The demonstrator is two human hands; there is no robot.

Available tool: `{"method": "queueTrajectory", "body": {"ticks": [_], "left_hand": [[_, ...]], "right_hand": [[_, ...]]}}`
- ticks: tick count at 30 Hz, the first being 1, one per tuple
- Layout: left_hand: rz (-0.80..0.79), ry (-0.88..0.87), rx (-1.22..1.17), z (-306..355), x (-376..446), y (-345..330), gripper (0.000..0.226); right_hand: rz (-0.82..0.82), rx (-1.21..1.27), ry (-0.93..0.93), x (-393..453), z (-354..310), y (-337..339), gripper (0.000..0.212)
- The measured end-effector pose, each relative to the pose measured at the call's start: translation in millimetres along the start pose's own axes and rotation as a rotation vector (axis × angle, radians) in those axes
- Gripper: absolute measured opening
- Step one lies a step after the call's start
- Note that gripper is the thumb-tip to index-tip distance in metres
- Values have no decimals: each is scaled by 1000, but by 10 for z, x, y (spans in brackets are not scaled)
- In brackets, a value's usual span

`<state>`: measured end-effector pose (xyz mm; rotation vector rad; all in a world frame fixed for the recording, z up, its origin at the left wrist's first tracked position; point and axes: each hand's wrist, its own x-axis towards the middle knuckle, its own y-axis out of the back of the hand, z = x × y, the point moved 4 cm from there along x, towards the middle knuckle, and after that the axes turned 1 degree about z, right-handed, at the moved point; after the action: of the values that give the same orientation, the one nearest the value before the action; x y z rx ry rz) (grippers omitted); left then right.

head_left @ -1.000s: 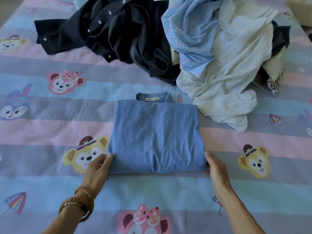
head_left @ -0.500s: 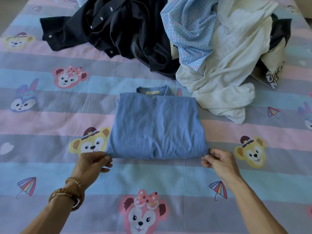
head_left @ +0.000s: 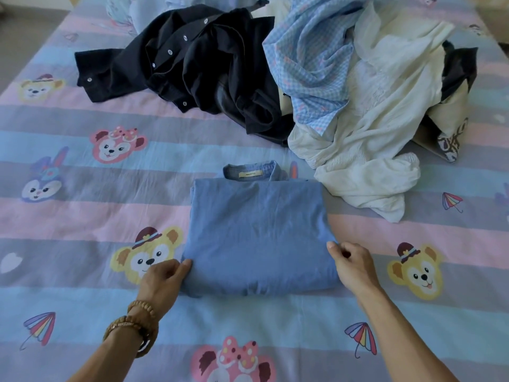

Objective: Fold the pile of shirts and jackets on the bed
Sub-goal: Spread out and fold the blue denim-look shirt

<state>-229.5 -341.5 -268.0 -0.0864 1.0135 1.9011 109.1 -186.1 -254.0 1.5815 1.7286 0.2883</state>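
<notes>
Two hands work at the near corners of one folded blue shirt [head_left: 259,232], which lies flat at the centre of the bed [head_left: 82,210], collar away from the person and a pale label showing inside the collar.

Far left: the bedsheet carries pastel stripes printed with cartoon bears, a rabbit and umbrellas.

Left hand [head_left: 162,279]: positioned at the shirt's near-left corner. The thumb lies against the fabric edge and the fingers are curled under the fold, gripping the corner. Beaded bracelets [head_left: 135,323] sit on the wrist.

Centre: the shirt forms a rough rectangle with its near edge slightly bulged. Beyond it, towards the head of the bed, a black jacket [head_left: 192,64] with metal snaps lies crumpled, one sleeve extended to the left.

Right hand [head_left: 352,266]: positioned at the shirt's near-right corner. Thumb and forefinger are closed together on the fabric edge in a pinch; the remaining fingers are curled.

Right of the jacket: a light blue checked shirt [head_left: 308,67] is heaped on the pile, partly over the jacket. Next to it, a cream shirt [head_left: 380,133] spills down towards the folded shirt, its lower hem just beside the folded shirt's far-right corner. A dark garment [head_left: 460,70] shows at the far right of the pile, partly covered by the cream shirt.
</notes>
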Motion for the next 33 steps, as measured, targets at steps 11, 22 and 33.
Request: {"method": "queueTrajectory", "body": {"ticks": [11,22,33], "left_hand": [[72,32,-175,887,1136,4,30],[274,142,-83,932,1576,-23,17],[64,-536,802,632,965,-425,71]], "right_hand": [[-21,271,-133,1013,-568,-205,31],[237,-94,52,1412,-850,-468,20],[19,-866,657,926,-591,-722,62]]}}
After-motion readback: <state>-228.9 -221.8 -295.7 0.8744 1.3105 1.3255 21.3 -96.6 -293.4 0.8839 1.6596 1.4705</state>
